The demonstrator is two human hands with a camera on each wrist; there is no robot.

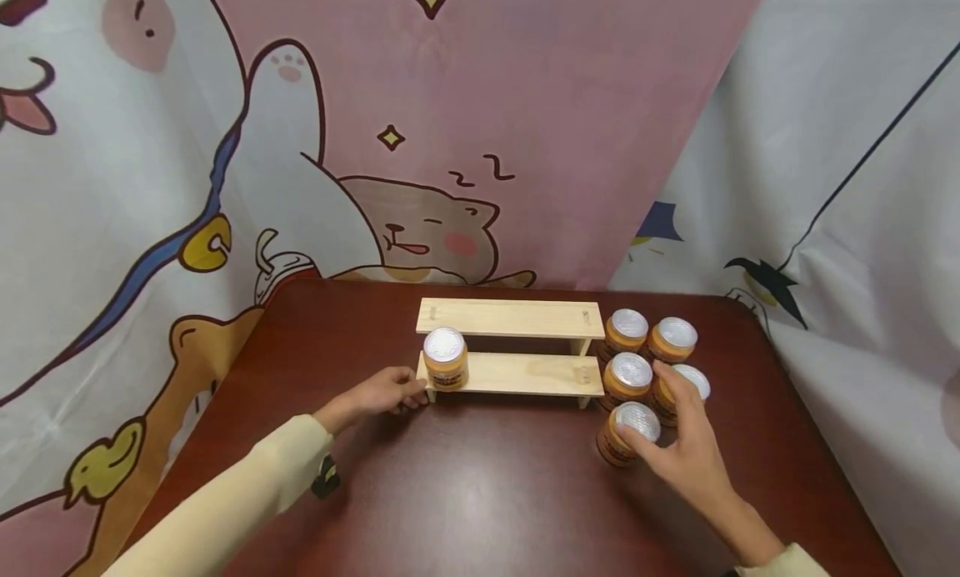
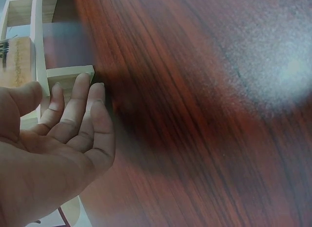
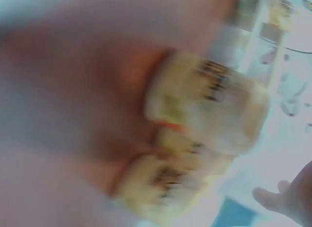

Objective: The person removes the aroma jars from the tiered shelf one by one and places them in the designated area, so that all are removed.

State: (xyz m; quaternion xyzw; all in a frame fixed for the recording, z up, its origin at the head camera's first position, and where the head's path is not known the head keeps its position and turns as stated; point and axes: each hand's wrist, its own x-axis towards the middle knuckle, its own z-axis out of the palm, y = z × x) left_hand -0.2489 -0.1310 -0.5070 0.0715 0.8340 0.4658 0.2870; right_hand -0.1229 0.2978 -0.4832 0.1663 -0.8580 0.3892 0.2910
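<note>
At the left end of a two-tier wooden rack point(image 1: 517, 374), my left hand point(image 1: 386, 391) pinches the lower board with its thumb and forefinger. The left wrist view shows that thumb point(image 2: 30, 97) at the board's edge and the other fingers curled below, near a rack leg point(image 2: 70, 72). One orange jar with a silver lid point(image 1: 446, 358) stands on the lower tier's left end. My right hand point(image 1: 693, 456) is spread over similar jars, its thumb by the front jar point(image 1: 617, 446). Its forefinger partly covers a jar point(image 1: 693, 380) behind. The right wrist view is blurred.
Several silver-lidded jars point(image 1: 627, 375) stand grouped at the rack's right end. The rack's upper tier point(image 1: 510, 317) is behind and above the lower one. A dark red wooden table point(image 1: 495, 494) lies underneath, and a printed cloth point(image 1: 525, 143) hangs behind it.
</note>
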